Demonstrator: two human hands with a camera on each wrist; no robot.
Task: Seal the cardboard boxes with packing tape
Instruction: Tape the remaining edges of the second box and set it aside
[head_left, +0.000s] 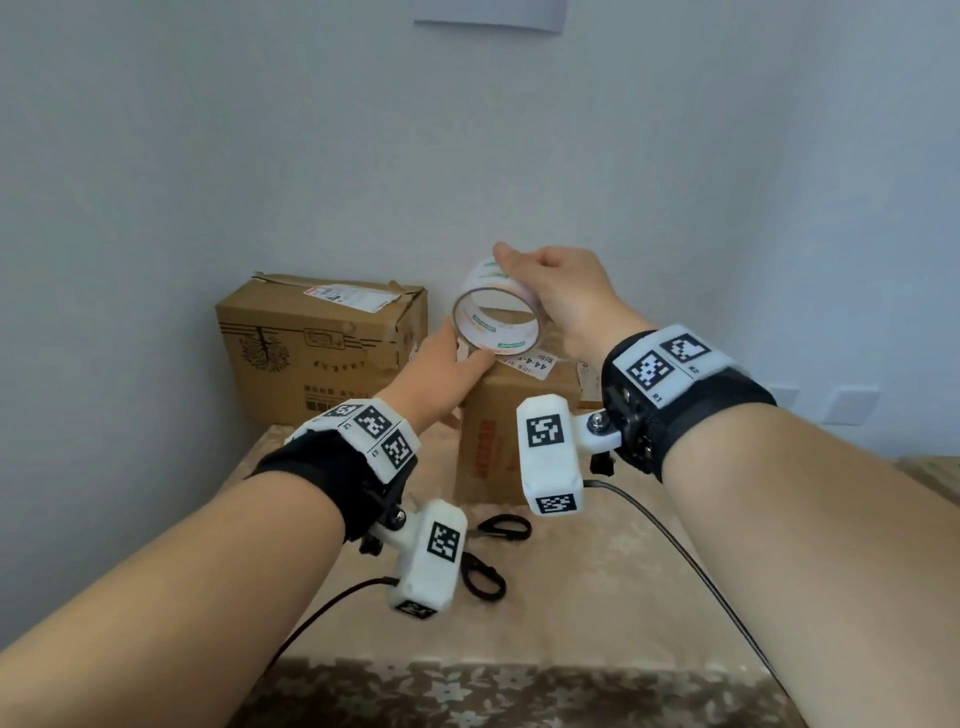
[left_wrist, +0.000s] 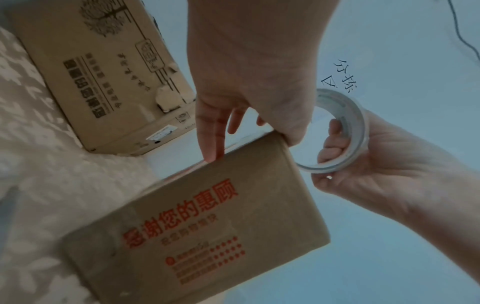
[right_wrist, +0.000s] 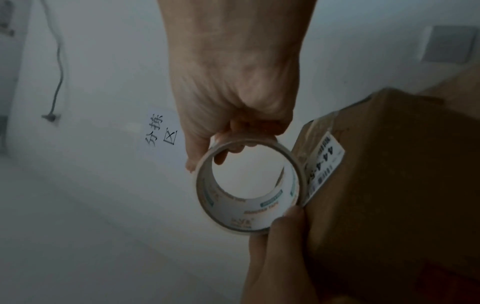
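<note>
The right hand (head_left: 561, 296) grips the clear ring-shaped roll of packing tape (head_left: 496, 317), fingers hooked through its core (ready to unreel). The left hand (head_left: 447, 374), fingers straight, presses the tape's end onto the small brown cardboard box (head_left: 493, 447).

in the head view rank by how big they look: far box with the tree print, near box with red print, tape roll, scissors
1. far box
2. near box, partly hidden by a wrist camera, so less sure
3. tape roll and scissors look alike; the roll is nearer the camera

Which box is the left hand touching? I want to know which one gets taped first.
The near box with red print; the left hand rests its fingers on its top edge. The far box, with black print, stands untouched behind.
</note>
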